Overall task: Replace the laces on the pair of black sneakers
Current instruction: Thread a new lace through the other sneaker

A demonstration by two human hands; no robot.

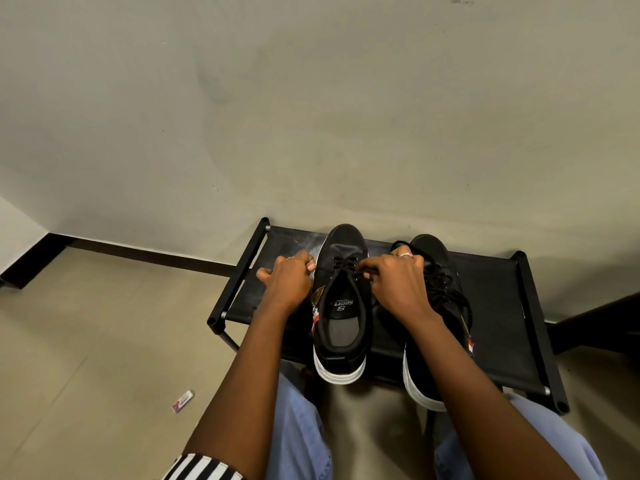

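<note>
Two black sneakers with white soles stand side by side on a low black rack point(498, 306), toes toward the wall. The left sneaker point(341, 327) has a black lace point(343, 263) only through its front eyelets. My right hand point(394, 282) pinches that lace at the right side of the eyelets. My left hand point(289, 277) is curled against the shoe's left side; what it grips is hidden by the fingers. The right sneaker point(436, 268) lies partly under my right forearm, with a loose pile of black lace on top.
The rack stands against a plain beige wall point(311, 116) on a tiled floor. A small white and pink wrapper point(183, 400) lies on the floor at the left. My knees in blue jeans point(298, 427) sit just in front of the rack.
</note>
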